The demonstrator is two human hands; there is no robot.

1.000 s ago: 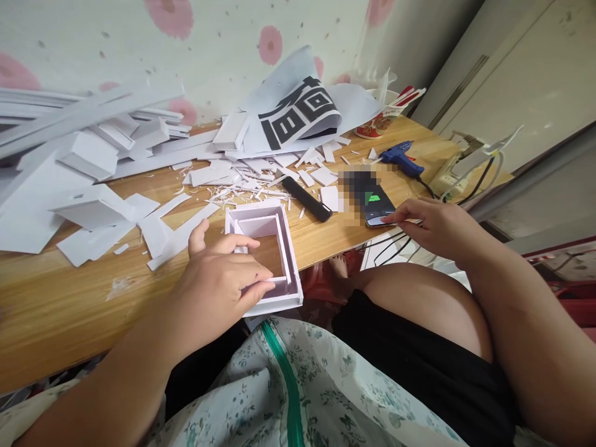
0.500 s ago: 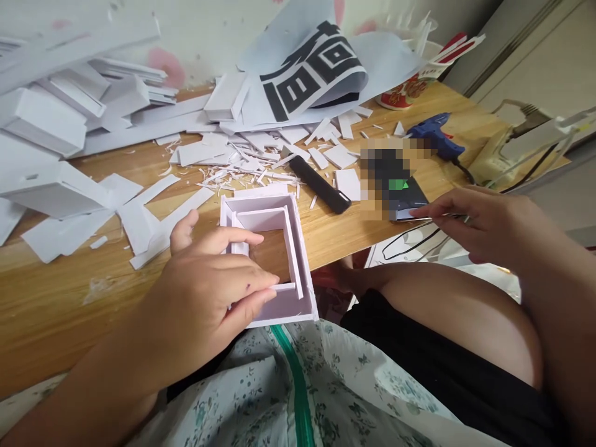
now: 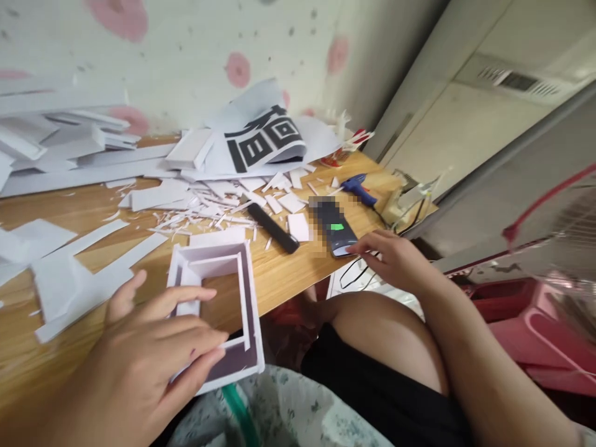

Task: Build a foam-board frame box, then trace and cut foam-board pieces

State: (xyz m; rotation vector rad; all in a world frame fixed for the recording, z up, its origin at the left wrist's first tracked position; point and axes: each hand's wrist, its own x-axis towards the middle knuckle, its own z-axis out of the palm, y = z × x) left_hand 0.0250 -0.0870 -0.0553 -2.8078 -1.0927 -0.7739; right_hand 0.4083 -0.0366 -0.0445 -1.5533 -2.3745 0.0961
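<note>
A white foam-board box frame (image 3: 255, 310) with a smaller inner frame lies at the table's front edge, its near end overhanging toward my lap. My left hand (image 3: 158, 347) reaches over it. Thumb and a fingertip pinch the near strip of the inner frame, while the index finger stretches over the opening. My right hand (image 3: 395, 257) has its fingers curled together, and the index fingertip touches the lower end of a dark smartphone (image 3: 342, 239). The phone lies flat, partly pixelated, with a green patch on its screen.
A black bar-shaped tool (image 3: 274, 228) lies behind the frame. White foam-board scraps (image 3: 205, 198) cover the middle. A blue glue gun (image 3: 359, 188) sits at the right. A printed sheet (image 3: 261, 146) leans near the wall. Foam-board strips (image 3: 88, 267) lie left.
The camera view has tilted up and turned right, so things appear lower and farther left. The left hand keeps its pinch on the frame, and the right fingertip stays at the phone's lower end.
</note>
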